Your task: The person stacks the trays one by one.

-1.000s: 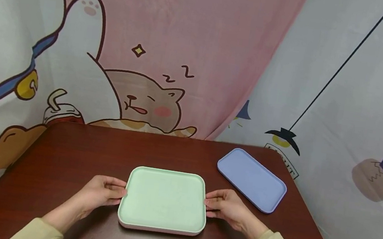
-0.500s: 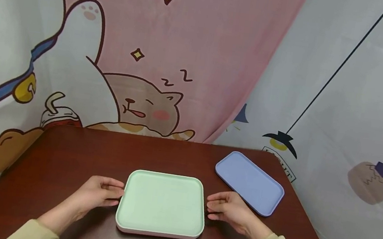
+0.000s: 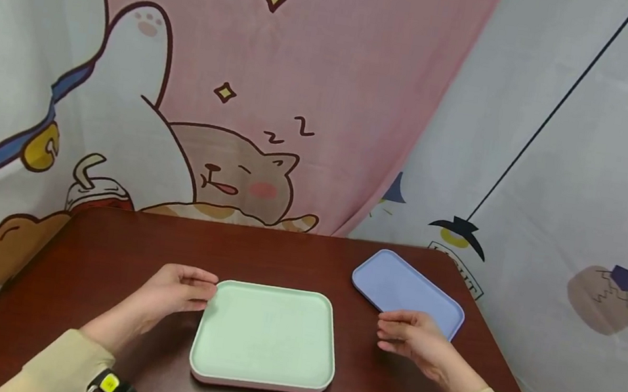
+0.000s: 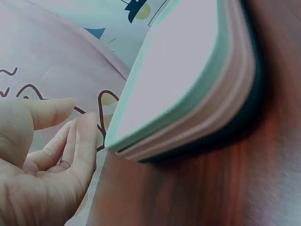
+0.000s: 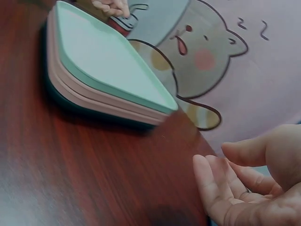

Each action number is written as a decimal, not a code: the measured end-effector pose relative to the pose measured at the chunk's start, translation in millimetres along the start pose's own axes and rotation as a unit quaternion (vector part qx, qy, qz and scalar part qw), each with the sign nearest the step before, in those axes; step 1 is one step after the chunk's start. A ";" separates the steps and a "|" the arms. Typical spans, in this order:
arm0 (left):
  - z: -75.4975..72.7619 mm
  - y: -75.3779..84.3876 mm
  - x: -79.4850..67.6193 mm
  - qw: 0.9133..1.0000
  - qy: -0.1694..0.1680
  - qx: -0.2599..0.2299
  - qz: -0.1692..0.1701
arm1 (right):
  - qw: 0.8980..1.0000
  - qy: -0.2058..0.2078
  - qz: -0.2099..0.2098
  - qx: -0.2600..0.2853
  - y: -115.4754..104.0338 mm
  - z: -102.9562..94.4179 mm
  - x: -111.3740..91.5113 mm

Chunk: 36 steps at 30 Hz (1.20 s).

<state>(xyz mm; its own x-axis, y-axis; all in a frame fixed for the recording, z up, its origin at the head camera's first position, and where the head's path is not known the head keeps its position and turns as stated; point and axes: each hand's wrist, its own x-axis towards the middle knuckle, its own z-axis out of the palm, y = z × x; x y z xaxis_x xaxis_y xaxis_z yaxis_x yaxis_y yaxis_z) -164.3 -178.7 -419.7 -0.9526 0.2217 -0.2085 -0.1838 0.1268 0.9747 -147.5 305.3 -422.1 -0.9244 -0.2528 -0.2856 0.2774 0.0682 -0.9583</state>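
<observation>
A light green tray (image 3: 266, 335) lies on top of a stack in front of me. Below it the right wrist view shows pinkish trays (image 5: 70, 89), with a dark band at the bottom. My left hand (image 3: 179, 291) is beside the stack's far left corner, its fingertips close to the rim and its fingers loosely bent. Off to the right, my right hand (image 3: 420, 342) hovers with relaxed fingers and overlaps the near edge of a blue tray (image 3: 406, 287) in the head view. Nothing is between the fingers of either hand.
The brown table (image 3: 123, 244) carries the stack and the blue tray, which sits at an angle near the back right corner. A cartoon-printed curtain (image 3: 363, 96) hangs behind the table and along its sides.
Both hands have let go of the stack's sides. The left moved away from me to the far corner; the right moved rightward, toward the blue tray. The trays stay put.
</observation>
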 end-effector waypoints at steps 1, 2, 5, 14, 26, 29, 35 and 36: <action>1.6 1.8 3.0 1.000 -0.002 0.003 -0.001 | 1.000 0.005 0.002 0.000 -0.2 -4.6 -1.2; 3.3 3.7 6.1 1.000 -0.004 0.004 -0.001 | 1.000 0.013 0.006 0.000 -0.2 -9.1 -2.2; 9.0 9.5 16.6 1.000 -0.016 0.007 0.003 | 0.999 0.039 0.013 -0.004 0.8 -21.0 -5.7; 33.6 26.2 55.0 0.999 -0.044 0.018 0.010 | 0.995 0.097 0.023 -0.002 7.2 -49.9 -15.7; 75.3 46.2 103.4 0.997 -0.066 0.034 -0.001 | 0.992 0.120 0.011 0.022 12.6 -87.6 -22.8; 85.9 49.4 112.9 0.997 -0.073 0.031 -0.006 | 0.991 0.130 0.006 0.021 14.6 -95.0 -21.8; 108.6 52.8 132.1 0.995 -0.097 0.012 -0.013 | 0.989 0.145 0.007 0.009 18.5 -107.0 -22.6; 112.4 53.3 135.1 0.995 -0.100 0.010 -0.013 | 0.989 0.150 0.010 0.008 19.0 -108.5 -22.6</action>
<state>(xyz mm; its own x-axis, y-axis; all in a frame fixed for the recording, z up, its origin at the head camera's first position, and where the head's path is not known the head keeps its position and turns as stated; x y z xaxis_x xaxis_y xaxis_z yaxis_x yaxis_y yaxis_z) -275.6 -33.4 -404.9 -0.8797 0.4056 -0.2482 -0.2019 0.1539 0.9672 -149.8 417.0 -434.6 -0.9540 0.0453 -0.2965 0.2987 0.0537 -0.9528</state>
